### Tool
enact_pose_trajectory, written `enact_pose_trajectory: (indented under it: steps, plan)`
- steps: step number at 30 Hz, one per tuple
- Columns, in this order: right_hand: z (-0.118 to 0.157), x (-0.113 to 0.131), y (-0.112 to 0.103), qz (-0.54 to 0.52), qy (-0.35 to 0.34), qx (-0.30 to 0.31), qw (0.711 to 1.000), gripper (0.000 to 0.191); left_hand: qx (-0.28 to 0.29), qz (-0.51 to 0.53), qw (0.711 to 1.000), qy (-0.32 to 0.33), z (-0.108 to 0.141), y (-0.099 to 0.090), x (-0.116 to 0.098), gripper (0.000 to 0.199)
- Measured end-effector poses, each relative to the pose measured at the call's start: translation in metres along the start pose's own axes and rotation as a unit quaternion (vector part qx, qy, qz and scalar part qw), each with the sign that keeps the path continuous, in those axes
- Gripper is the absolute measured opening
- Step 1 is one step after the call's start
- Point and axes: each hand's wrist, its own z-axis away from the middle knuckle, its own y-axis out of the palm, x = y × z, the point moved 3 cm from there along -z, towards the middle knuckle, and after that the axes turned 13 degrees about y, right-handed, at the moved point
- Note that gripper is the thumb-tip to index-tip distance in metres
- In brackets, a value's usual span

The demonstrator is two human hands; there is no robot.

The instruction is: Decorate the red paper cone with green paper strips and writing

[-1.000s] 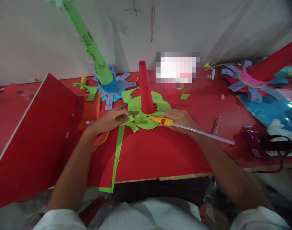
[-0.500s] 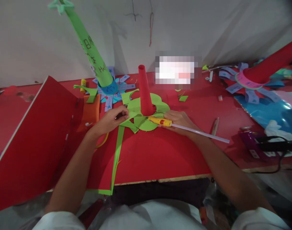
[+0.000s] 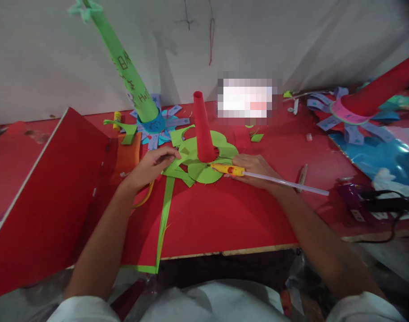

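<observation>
A red paper tube (image 3: 203, 127) stands upright on a green paper flower (image 3: 207, 175) with rounded petals. At the flower's left side, my left hand (image 3: 154, 164) has its fingertips drawn together on a green paper edge. My right hand (image 3: 253, 169) is closed around a yellow hot glue gun (image 3: 227, 169), partly hiding it. A clear glue stick (image 3: 286, 182) sticks out from the gun's rear to the right. The nozzle points left, at the flower just in front of the tube's base. Green paper strips (image 3: 165, 223) trail down to the table's front edge.
A tall green paper tube (image 3: 127, 74) in a blue ring stands behind left. A red board (image 3: 53, 192) leans up at the left. On the right are another red tube (image 3: 385, 94), a blue plastic packet (image 3: 361, 161), a pen (image 3: 302, 175) and a purple box (image 3: 350, 199) beside a black cord.
The glue gun and its stick have shifted slightly to the right. My left fingers have changed their bend a little at the green paper. The tube and flower stay in place.
</observation>
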Motion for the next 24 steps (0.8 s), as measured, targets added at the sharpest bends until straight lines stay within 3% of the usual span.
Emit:
enact_pose_trajectory:
  steps: [9, 12, 15, 24]
  plan:
    - [0.001, -0.003, -0.001, -0.008, -0.007, -0.011, 1.000, 0.052, -0.033, -0.003, 0.999, 0.042, -0.002, 0.003, 0.010, 0.021]
    - [0.000, -0.003, 0.001, -0.018, -0.004, -0.008, 1.000, 0.052, -0.069, -0.031, 0.994, 0.082, -0.005, 0.003, 0.008, 0.010]
    - [-0.001, -0.001, 0.004, -0.016, 0.006, -0.002, 1.000, 0.051, -0.114, -0.050, 0.986, 0.107, -0.007, 0.004, 0.006, 0.012]
    - [-0.001, 0.000, 0.002, 0.009, 0.016, 0.019, 1.000, 0.053, -0.157, -0.027, 0.984, 0.077, -0.002, 0.023, -0.002, 0.013]
